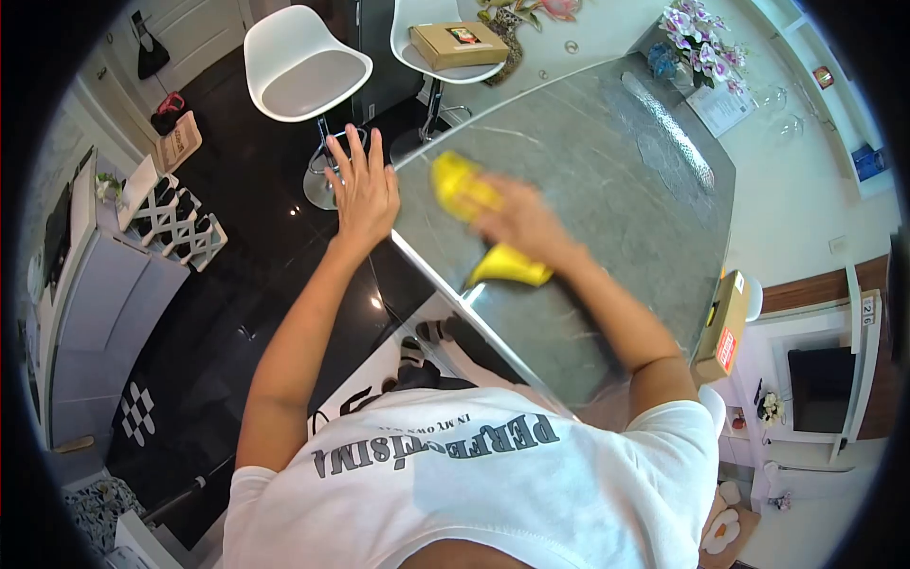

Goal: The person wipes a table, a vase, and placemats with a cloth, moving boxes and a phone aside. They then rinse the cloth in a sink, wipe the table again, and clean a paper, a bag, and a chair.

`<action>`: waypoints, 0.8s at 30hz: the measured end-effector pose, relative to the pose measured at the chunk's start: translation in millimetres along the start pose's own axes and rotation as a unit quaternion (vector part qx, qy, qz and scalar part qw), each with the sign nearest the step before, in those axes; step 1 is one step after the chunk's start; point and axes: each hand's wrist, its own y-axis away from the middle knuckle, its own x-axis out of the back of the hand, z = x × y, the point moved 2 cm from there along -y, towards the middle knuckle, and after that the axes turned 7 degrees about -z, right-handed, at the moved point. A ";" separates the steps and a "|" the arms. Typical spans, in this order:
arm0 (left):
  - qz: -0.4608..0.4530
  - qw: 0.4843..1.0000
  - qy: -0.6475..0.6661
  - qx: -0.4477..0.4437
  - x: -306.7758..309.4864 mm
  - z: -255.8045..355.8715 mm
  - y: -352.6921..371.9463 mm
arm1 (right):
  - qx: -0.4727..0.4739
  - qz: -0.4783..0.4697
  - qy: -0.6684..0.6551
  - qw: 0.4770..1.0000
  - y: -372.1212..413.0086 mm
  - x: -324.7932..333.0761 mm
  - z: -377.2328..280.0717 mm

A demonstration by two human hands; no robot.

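Observation:
My right hand (pixel 519 220) presses a yellow cloth (pixel 459 186) onto the grey marbled tabletop (pixel 578 133). The hand is blurred, and the cloth shows on both sides of it, near the table's left part. My left hand (pixel 365 194) is raised beside the left edge of the table, fingers spread, with nothing in it. Its palm side faces away from me. The tabletop has a pale edge and reflects light.
Two white bar stools (pixel 308 66) stand past the far edge, one bearing a cardboard box (pixel 459 45). A vase of orchids (pixel 701 43), a white card (pixel 722 109) and a shiny patterned strip (pixel 668 128) lie toward the far right. Another box (pixel 722 327) sits by the right edge.

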 end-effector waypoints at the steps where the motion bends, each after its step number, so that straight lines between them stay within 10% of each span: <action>1: 0.012 1.000 0.000 -0.009 -3.2 -2.5 -0.1 | -0.130 0.031 -0.065 0.989 10.1 14.5 36.1; 2: 0.007 1.000 -0.009 -0.003 -3.2 -2.2 -0.9 | -0.271 0.014 -0.169 0.947 29.1 24.2 89.6; 6: 0.008 1.000 -0.019 0.003 -10.3 -7.5 -3.0 | -0.388 0.049 0.202 0.898 124.8 72.0 208.9; 17: -0.054 0.997 -0.054 0.030 -18.7 -15.3 -9.2 | -0.047 -0.052 0.099 0.993 150.6 10.1 -103.5; 24: -0.004 0.995 -0.085 0.051 -10.3 -1.0 -1.2 | -0.269 0.078 0.158 0.947 225.0 55.9 62.6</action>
